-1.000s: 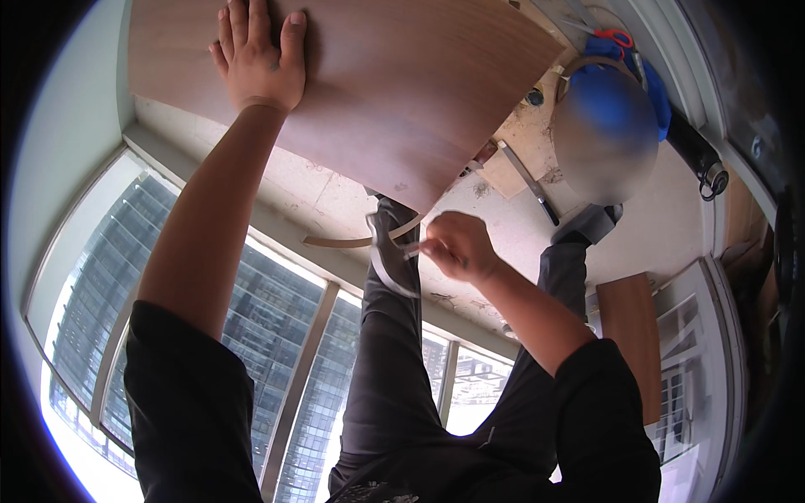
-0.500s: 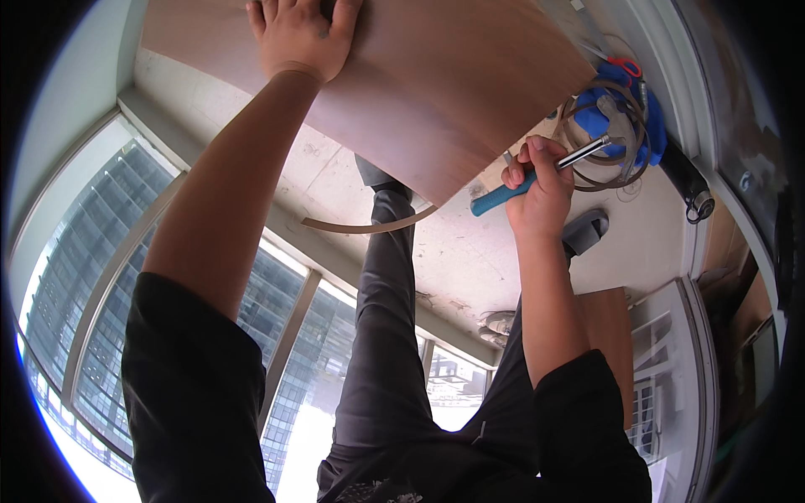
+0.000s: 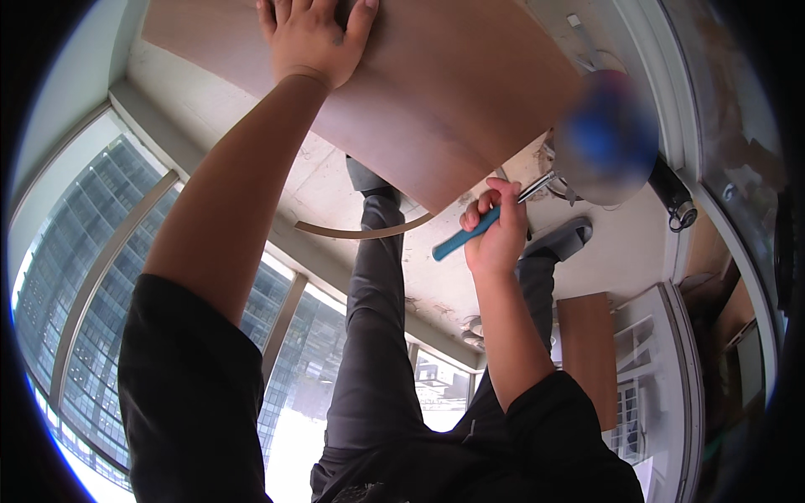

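A large brown board lies across the far part of the view. My left hand rests on it, palm down with the fingers spread, the fingertips partly cut off by the upper edge. My right hand grips the teal handle of a hammer, its metal shaft pointing up and right. The hammer's head is hidden in a blurred round patch. From the board's near corner a thin brown strip curves off to the left, passing in front of my leg.
Blue material shows blurred at the right, with a black cylinder beside it. A smaller brown board stands near my right arm. Windows line the left side. My sandalled feet are on the pale floor.
My right hand has moved left and nearer with the hammer. The left hand stays on the board. A blurred patch now covers the hammer's head and the coiled strip that showed before.
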Demonstrator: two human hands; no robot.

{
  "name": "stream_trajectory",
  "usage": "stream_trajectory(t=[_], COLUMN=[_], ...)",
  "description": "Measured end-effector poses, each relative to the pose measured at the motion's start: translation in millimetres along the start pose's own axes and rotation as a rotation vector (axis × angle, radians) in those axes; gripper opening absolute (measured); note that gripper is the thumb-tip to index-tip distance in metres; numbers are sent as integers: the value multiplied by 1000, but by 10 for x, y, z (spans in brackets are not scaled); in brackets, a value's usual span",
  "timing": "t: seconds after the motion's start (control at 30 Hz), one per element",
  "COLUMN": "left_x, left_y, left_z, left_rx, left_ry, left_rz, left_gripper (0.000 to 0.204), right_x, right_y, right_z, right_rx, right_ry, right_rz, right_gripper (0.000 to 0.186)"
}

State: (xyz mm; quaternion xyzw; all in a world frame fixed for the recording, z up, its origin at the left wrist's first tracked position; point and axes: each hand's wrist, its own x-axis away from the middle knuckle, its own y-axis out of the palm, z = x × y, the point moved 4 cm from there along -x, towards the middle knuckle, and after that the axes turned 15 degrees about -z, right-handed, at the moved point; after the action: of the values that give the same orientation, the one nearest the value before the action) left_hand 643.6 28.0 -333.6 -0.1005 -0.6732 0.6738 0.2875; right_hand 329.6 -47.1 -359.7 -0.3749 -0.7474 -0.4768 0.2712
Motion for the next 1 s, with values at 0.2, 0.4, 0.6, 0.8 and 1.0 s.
stream_trajectory(t=[0.2,0.4,0.6,0.8,1.0], left_x=[-18,-17,-25,-24,15], left_y=[-10,-12,8,17,-15], left_z=[19,39,27,-3,29], left_rx=[16,14,-5,-3,12], left_ry=[-15,-24,-12,-18,-13], left_rz=[-11,-28,-11,-11,-9], left_gripper=[69,70,69,69,67], right_x=[284,489,123,-164,83], right_y=[-175,-158,-376,179,45], right_z=[-375,-542,-622,-590,-689], right_rx=[139,270,236,24,125], right_ry=[111,21,-4,-21,23], right_rz=[114,81,-20,43,29], right_gripper=[36,25,13,14,25])
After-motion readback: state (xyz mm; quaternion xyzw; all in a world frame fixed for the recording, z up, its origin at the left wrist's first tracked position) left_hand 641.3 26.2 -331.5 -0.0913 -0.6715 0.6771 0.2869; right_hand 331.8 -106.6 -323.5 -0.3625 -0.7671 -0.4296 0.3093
